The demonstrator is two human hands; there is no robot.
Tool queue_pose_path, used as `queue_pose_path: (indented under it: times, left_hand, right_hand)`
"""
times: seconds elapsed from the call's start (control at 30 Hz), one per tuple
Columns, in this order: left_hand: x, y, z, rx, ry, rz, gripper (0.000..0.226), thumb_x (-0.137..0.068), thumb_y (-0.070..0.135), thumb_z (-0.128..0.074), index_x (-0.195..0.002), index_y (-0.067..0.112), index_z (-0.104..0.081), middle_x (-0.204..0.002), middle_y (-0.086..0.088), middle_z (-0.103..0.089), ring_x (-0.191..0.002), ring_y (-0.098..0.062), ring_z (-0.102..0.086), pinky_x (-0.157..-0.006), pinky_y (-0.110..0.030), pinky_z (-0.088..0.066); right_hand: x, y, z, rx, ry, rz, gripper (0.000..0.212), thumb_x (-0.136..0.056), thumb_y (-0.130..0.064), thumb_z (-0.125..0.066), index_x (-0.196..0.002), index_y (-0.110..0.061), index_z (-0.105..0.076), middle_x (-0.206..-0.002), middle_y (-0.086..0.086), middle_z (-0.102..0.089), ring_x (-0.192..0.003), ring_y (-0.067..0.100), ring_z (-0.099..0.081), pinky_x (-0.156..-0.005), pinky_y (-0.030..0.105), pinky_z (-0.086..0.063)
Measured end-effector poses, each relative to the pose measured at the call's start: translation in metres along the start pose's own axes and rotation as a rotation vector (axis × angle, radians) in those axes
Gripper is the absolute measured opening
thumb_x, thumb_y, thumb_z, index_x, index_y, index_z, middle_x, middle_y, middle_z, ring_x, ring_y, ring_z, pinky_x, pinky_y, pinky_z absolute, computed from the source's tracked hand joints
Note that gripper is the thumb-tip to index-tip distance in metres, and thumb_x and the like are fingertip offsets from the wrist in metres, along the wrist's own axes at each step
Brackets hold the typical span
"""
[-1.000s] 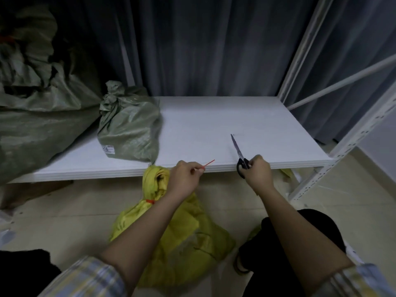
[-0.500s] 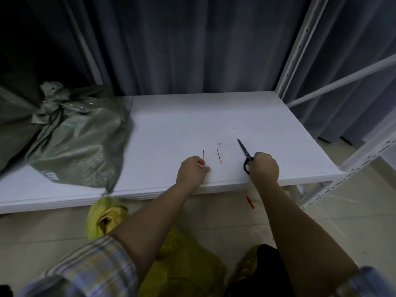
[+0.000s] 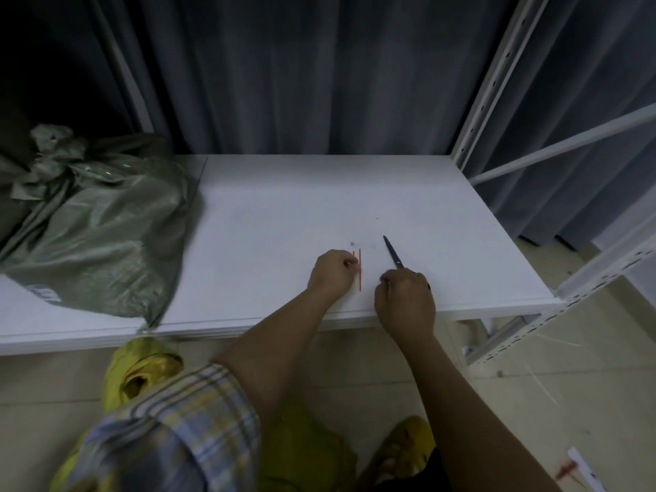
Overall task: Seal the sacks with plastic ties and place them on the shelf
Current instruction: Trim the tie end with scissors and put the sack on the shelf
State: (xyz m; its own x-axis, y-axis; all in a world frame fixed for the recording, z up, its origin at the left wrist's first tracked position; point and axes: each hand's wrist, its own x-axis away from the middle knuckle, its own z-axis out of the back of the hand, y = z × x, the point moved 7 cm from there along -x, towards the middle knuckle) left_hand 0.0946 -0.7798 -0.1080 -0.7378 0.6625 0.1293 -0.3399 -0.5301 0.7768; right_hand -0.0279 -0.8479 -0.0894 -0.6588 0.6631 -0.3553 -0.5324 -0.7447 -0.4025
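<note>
A white shelf board fills the middle of the head view. My left hand rests on it near the front edge, fingers curled, pinching a short red tie offcut beside a longer red tie offcut that lies on the board. My right hand grips the handles of black scissors, blades closed and pointing away on the board. A tied green woven sack lies on the shelf at the left. A yellow sack sits on the floor below the shelf edge, mostly hidden by my left arm.
White perforated shelf uprights and a crossbar stand at the right. Dark curtains hang behind the shelf. Thin white ties lie on the tiled floor at right. A second yellow bundle shows between my arms.
Both hands moved from the shelf's front edge onto the board. The left hand brought its red offcut down beside another one. The scissors now lie low on the board.
</note>
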Motion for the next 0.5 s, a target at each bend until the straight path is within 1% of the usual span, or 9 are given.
queue_pose_path:
  times: [0.07,0.17,0.23,0.3,0.33,0.37,0.43,0.47,0.5]
  left_hand:
    - [0.012,-0.002,0.018,-0.057,0.025,-0.047,0.025,-0.095,0.013,-0.05,-0.111,0.007,-0.067,-0.118,-0.009,-0.065,-0.107,-0.023,-0.059,-0.093,-0.029,-0.044]
    - [0.04,-0.018,0.054,-0.193,0.07,-0.068,0.027,-0.096,0.014,-0.046,-0.115,0.012,-0.065,-0.124,-0.005,-0.062,-0.113,-0.022,-0.057,-0.095,-0.031,-0.045]
    - [0.066,-0.034,0.08,-0.288,0.096,-0.065,0.028,-0.095,0.016,-0.045,-0.116,0.015,-0.064,-0.124,-0.005,-0.061,-0.111,-0.024,-0.057,-0.094,-0.035,-0.047]
    - [0.096,-0.049,0.107,-0.417,0.134,-0.076,0.029,-0.093,0.019,-0.046,-0.117,0.019,-0.064,-0.119,-0.006,-0.062,-0.108,-0.026,-0.057,-0.091,-0.037,-0.047]
    - [0.112,-0.057,0.119,-0.486,0.161,-0.081,0.029,-0.092,0.021,-0.047,-0.117,0.021,-0.064,-0.118,-0.006,-0.062,-0.108,-0.027,-0.056,-0.09,-0.037,-0.045]
    - [0.13,-0.065,0.132,-0.534,0.196,-0.079,0.029,-0.092,0.023,-0.048,-0.116,0.023,-0.064,-0.118,-0.005,-0.062,-0.109,-0.027,-0.054,-0.091,-0.037,-0.041]
    - [0.166,-0.083,0.158,-0.552,0.28,-0.063,0.03,-0.091,0.027,-0.049,-0.117,0.026,-0.063,-0.121,-0.002,-0.058,-0.117,-0.026,-0.047,-0.097,-0.037,-0.031]
    - [0.185,-0.093,0.171,-0.539,0.328,-0.047,0.031,-0.091,0.031,-0.048,-0.118,0.026,-0.062,-0.124,-0.002,-0.055,-0.12,-0.025,-0.044,-0.099,-0.037,-0.027]
    - [0.204,-0.103,0.183,-0.522,0.374,-0.027,0.035,-0.09,0.035,-0.045,-0.12,0.025,-0.061,-0.126,-0.002,-0.053,-0.122,-0.026,-0.041,-0.1,-0.037,-0.025]
  right_hand:
    - [0.012,-0.013,-0.002,-0.105,-0.053,0.042,0.015,-0.084,-0.004,-0.056,-0.086,0.002,-0.07,-0.082,0.016,-0.068,-0.079,0.03,-0.062,-0.067,0.031,-0.047]
    - [0.037,-0.041,-0.003,-0.214,-0.168,0.059,0.019,-0.088,-0.01,-0.055,-0.099,-0.002,-0.069,-0.095,0.012,-0.068,-0.086,0.024,-0.06,-0.071,0.025,-0.042]
    - [0.056,-0.067,-0.011,-0.269,-0.278,0.092,0.021,-0.089,-0.014,-0.055,-0.105,-0.007,-0.068,-0.103,0.008,-0.067,-0.094,0.02,-0.059,-0.075,0.022,-0.04]
    - [0.079,-0.097,-0.021,-0.345,-0.417,0.109,0.028,-0.089,-0.026,-0.06,-0.112,-0.012,-0.065,-0.113,0.003,-0.065,-0.105,0.018,-0.058,-0.082,0.021,-0.041]
    - [0.091,-0.112,-0.028,-0.389,-0.504,0.098,0.04,-0.086,-0.036,-0.064,-0.119,-0.015,-0.061,-0.121,0.002,-0.061,-0.113,0.017,-0.055,-0.089,0.024,-0.042]
    - [0.105,-0.126,-0.036,-0.439,-0.611,0.072,0.058,-0.08,-0.045,-0.068,-0.129,-0.016,-0.054,-0.132,0.001,-0.055,-0.122,0.017,-0.049,-0.098,0.027,-0.04]
    - [0.133,-0.152,-0.053,-0.528,-0.838,0.019,0.101,-0.067,-0.052,-0.077,-0.147,-0.019,-0.026,-0.151,0.001,-0.031,-0.138,0.016,-0.03,-0.11,0.03,-0.029]
    - [0.146,-0.162,-0.061,-0.525,-0.928,0.017,0.118,-0.061,-0.053,-0.081,-0.15,-0.021,-0.01,-0.156,0.0,-0.018,-0.142,0.016,-0.02,-0.112,0.03,-0.024]
    - [0.157,-0.17,-0.07,-0.471,-0.998,0.042,0.131,-0.056,-0.054,-0.083,-0.15,-0.023,0.002,-0.158,0.001,-0.009,-0.144,0.017,-0.013,-0.114,0.032,-0.021]
